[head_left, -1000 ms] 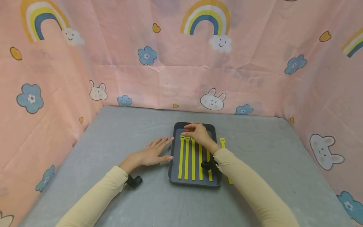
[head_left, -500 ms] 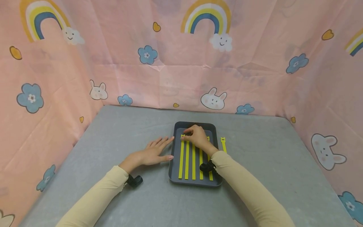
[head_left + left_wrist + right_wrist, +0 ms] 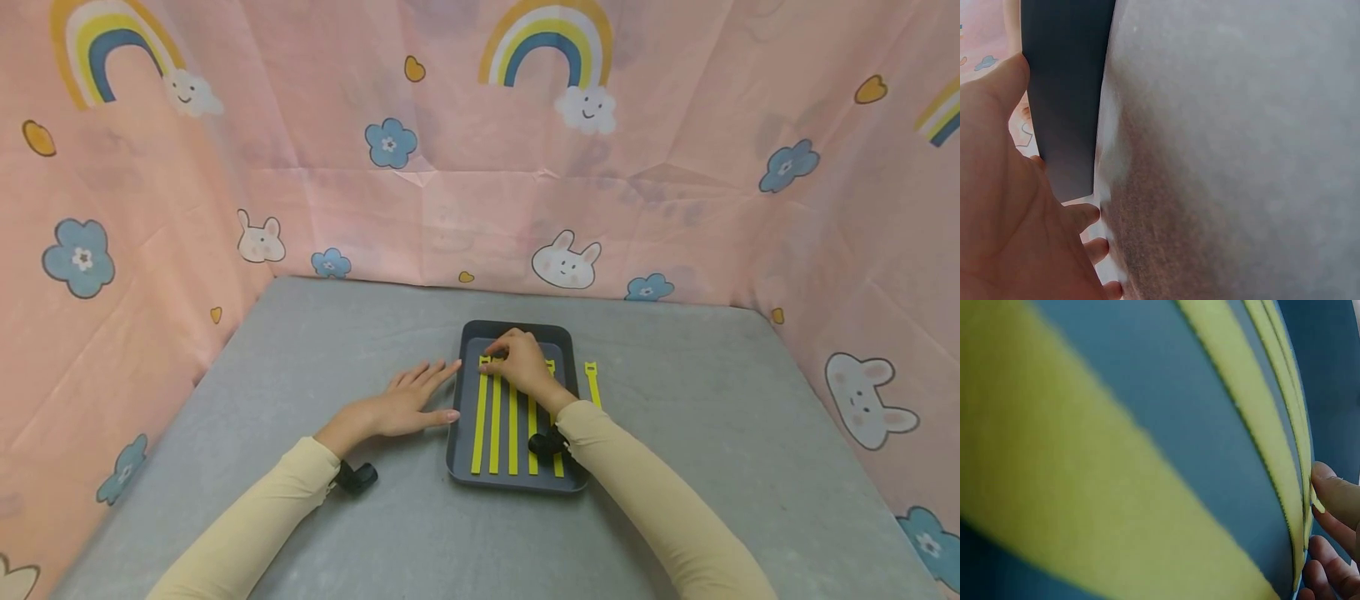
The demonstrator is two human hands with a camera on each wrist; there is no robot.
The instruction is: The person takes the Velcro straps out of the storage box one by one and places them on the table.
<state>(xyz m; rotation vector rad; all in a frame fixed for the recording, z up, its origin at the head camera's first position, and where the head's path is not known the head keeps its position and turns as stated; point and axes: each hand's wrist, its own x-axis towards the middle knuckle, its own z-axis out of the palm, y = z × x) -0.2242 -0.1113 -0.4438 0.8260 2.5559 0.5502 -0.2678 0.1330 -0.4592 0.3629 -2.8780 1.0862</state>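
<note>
Soft, even light up top, murky and smeary on the wrist cams.
Head view's decently bright, no harsh glare on the pink backdrop [image 3: 450, 200] or grey desk [image 3: 360, 525], just faint soft shadows by the sleeves [image 3: 652, 492], so the light looks diffuse; wide-lens stretch toward the edges though. Left wrist: desk is hazy and out of focus, pale up top, with a brownish shadow beside the shaded left hand [image 3: 1010, 206]. Right wrist's dimmer with a blue cast, nearest yellow strip [image 3: 1079, 475] totally blurred, farther ones crisper and bowed, fingers [image 3: 1340, 499] fairly clear.
</note>
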